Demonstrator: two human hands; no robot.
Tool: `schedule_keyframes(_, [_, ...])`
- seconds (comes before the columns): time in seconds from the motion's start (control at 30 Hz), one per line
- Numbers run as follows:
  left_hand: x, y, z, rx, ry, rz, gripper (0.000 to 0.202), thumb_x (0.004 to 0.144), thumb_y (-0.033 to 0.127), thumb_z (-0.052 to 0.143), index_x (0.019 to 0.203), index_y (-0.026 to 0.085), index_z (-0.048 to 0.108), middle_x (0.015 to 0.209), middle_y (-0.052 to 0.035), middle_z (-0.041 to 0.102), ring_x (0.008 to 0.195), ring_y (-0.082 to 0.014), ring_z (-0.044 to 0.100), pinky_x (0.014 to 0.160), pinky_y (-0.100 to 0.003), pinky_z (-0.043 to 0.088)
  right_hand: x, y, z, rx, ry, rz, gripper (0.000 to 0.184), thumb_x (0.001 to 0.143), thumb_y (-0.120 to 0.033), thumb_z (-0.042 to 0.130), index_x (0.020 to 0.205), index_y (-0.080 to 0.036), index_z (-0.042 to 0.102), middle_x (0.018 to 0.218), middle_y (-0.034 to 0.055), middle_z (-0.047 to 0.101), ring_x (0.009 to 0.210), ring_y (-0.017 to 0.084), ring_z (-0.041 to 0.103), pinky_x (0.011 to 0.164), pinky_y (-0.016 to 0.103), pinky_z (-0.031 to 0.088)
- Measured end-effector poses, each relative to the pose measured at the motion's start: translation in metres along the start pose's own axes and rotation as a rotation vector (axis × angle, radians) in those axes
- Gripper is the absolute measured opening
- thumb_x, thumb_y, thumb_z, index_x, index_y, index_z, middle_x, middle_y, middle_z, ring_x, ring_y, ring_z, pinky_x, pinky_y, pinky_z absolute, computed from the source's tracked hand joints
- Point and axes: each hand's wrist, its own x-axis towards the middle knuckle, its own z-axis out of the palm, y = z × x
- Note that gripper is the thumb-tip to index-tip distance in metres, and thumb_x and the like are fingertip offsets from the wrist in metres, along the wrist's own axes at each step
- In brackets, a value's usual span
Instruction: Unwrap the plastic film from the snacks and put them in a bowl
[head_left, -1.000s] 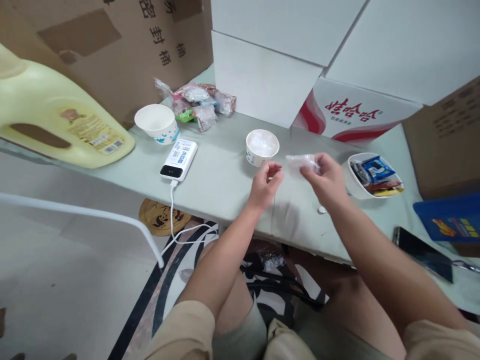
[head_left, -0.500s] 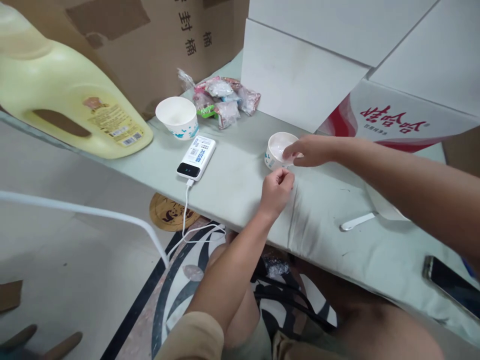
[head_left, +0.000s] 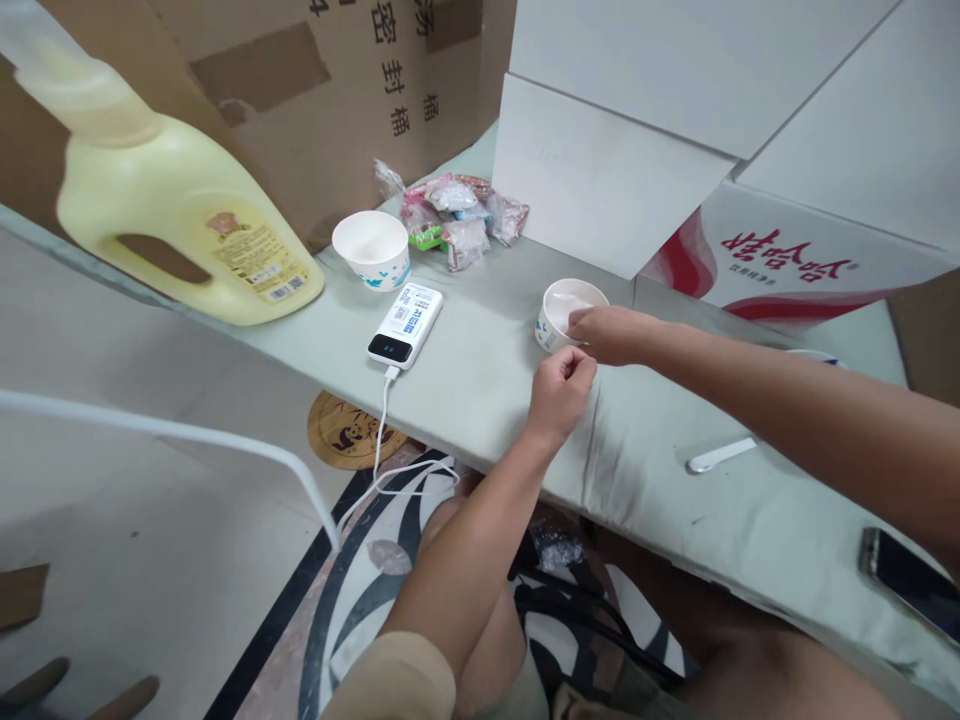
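Note:
A small white paper bowl (head_left: 550, 328) with a blue print stands on the cloth-covered table. Into its near right side reaches my right hand (head_left: 613, 334), knuckles up and fingers closed together. The fingertips are hidden, so what they grip, if anything, does not show. Inside the bowl something pale and translucent (head_left: 568, 308) is visible, too unclear to name. Just in front of the bowl, my left hand (head_left: 559, 392) is curled into a pinch close to my right fingers. Nothing can be made out between its thumb and fingers.
Left of the bowl are a power bank (head_left: 406, 325) with a cable, another paper bowl (head_left: 373, 252), wrapped packets (head_left: 457, 215) and a yellow jug (head_left: 187, 220). A white spoon (head_left: 721, 455) and phone (head_left: 911, 580) lie right. Boxes (head_left: 607, 170) stand behind.
My right hand has turned and dipped, its fingertips now less visible at the bowl. My left hand keeps its pinch beside it. The whole view has shifted slightly.

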Motion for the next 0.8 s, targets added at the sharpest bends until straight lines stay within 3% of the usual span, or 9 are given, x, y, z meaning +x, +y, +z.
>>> schedule_keyframes(0.07, [-0.001,0.001,-0.002,-0.004,0.018,-0.007,0.025,0.082,0.02,0.057,0.06,0.02,0.045,0.053,0.0059,0.037,0.053,-0.009,0.033,0.054,-0.027,0.026,-0.013,-0.001,-0.004,-0.07,0.005,-0.001,0.006,0.078,-0.016,0.066,0.076,-0.021,0.067,0.082,0.0072,0.074,0.068,0.019,0.063,0.064,0.032,0.039])
schedule_keyframes(0.17, [-0.002,0.002,-0.007,-0.012,0.046,-0.028,0.024,0.081,0.019,0.057,0.06,0.019,0.045,0.053,0.0065,0.035,0.053,-0.0084,0.031,0.053,-0.026,0.022,-0.036,-0.002,-0.013,-0.138,0.048,-0.011,0.022,0.083,-0.027,0.065,0.104,-0.023,0.07,0.085,0.004,0.078,0.07,0.021,0.067,0.072,0.034,0.042])
schedule_keyframes(0.3, [0.0,0.007,-0.012,-0.071,0.106,-0.066,0.022,0.081,0.021,0.055,0.061,0.019,0.045,0.052,0.0078,0.031,0.052,-0.0079,0.026,0.052,-0.025,0.019,-0.035,-0.01,-0.04,-0.167,0.185,-0.01,0.027,0.092,-0.033,0.051,0.109,-0.024,0.071,0.086,0.0042,0.079,0.07,0.02,0.067,0.067,0.032,0.041])
schedule_keyframes(0.37, [0.003,0.009,-0.009,-0.091,0.122,-0.082,0.022,0.08,0.02,0.055,0.061,0.019,0.045,0.053,0.0079,0.03,0.053,-0.008,0.026,0.053,-0.025,0.02,-0.005,-0.021,-0.059,-0.121,0.305,0.007,0.029,0.093,-0.03,0.047,0.107,-0.023,0.071,0.095,0.0061,0.078,0.078,0.022,0.068,0.068,0.031,0.042])
schedule_keyframes(0.47, [0.007,0.009,-0.001,-0.078,0.122,-0.075,0.022,0.079,0.018,0.054,0.059,0.019,0.045,0.053,0.0069,0.032,0.056,-0.0086,0.031,0.055,-0.025,0.024,0.071,-0.043,-0.082,-0.029,0.413,0.055,0.036,0.093,-0.021,0.045,0.119,-0.02,0.069,0.119,0.0106,0.074,0.104,0.028,0.067,0.084,0.037,0.047])
schedule_keyframes(0.53, [0.01,0.006,0.003,-0.058,0.11,-0.066,0.024,0.08,0.019,0.055,0.058,0.018,0.046,0.055,0.0058,0.037,0.059,-0.0093,0.036,0.059,-0.025,0.029,0.123,-0.057,-0.089,0.003,0.45,0.201,0.045,0.093,-0.012,0.039,0.129,-0.019,0.064,0.126,0.0132,0.07,0.11,0.03,0.065,0.088,0.042,0.048])
schedule_keyframes(0.6, [0.012,0.002,0.002,-0.041,0.095,-0.062,0.025,0.082,0.023,0.056,0.058,0.018,0.048,0.058,0.0044,0.043,0.064,-0.0106,0.042,0.064,-0.025,0.034,0.163,-0.066,-0.085,-0.024,0.456,0.217,0.049,0.091,-0.007,0.04,0.134,-0.019,0.06,0.128,0.014,0.068,0.114,0.03,0.063,0.092,0.046,0.048])
schedule_keyframes(0.7, [0.015,-0.004,-0.006,-0.008,0.094,-0.076,0.024,0.085,0.029,0.058,0.063,0.018,0.055,0.062,0.0026,0.051,0.07,-0.0131,0.05,0.071,-0.027,0.041,0.195,-0.068,-0.068,-0.092,0.411,0.099,0.04,0.089,-0.01,0.051,0.125,-0.019,0.064,0.124,0.0131,0.068,0.124,0.032,0.055,0.103,0.053,0.041])
schedule_keyframes(0.8, [0.018,-0.008,-0.013,0.06,0.094,-0.107,0.021,0.084,0.031,0.059,0.067,0.019,0.059,0.065,0.0016,0.055,0.072,-0.0148,0.053,0.072,-0.028,0.042,0.199,-0.064,-0.052,-0.11,0.429,0.021,0.022,0.093,-0.019,0.051,0.108,-0.016,0.067,0.121,0.0146,0.067,0.13,0.034,0.048,0.106,0.059,0.036])
